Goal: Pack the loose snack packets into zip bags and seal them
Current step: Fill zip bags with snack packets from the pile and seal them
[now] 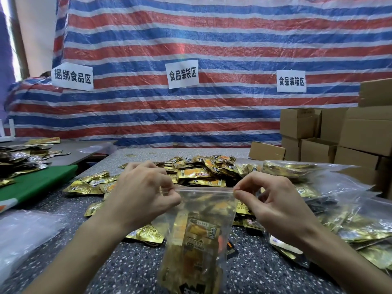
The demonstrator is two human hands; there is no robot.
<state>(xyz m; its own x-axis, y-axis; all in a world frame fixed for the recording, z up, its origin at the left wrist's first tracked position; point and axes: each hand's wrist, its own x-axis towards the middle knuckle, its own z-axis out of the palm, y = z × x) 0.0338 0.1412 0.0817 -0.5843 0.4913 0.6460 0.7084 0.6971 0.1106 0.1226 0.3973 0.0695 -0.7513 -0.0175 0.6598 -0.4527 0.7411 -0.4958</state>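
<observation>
A clear zip bag [199, 234] with several gold snack packets inside hangs in front of me above the speckled table [131, 264]. My left hand [140, 192] pinches the left end of the bag's zip strip. My right hand [269, 198] pinches the right end, so the strip is stretched level between them. A heap of loose gold and orange snack packets [201, 172] lies on the table just beyond my hands. More packets [87, 186] are scattered to the left of the heap.
Filled clear bags of packets [347, 221] pile up at the right. Empty clear bags [25, 232] lie at the lower left beside a green board [36, 183]. Cardboard boxes [347, 143] are stacked at the back right. A striped tarp with paper signs [183, 74] hangs behind.
</observation>
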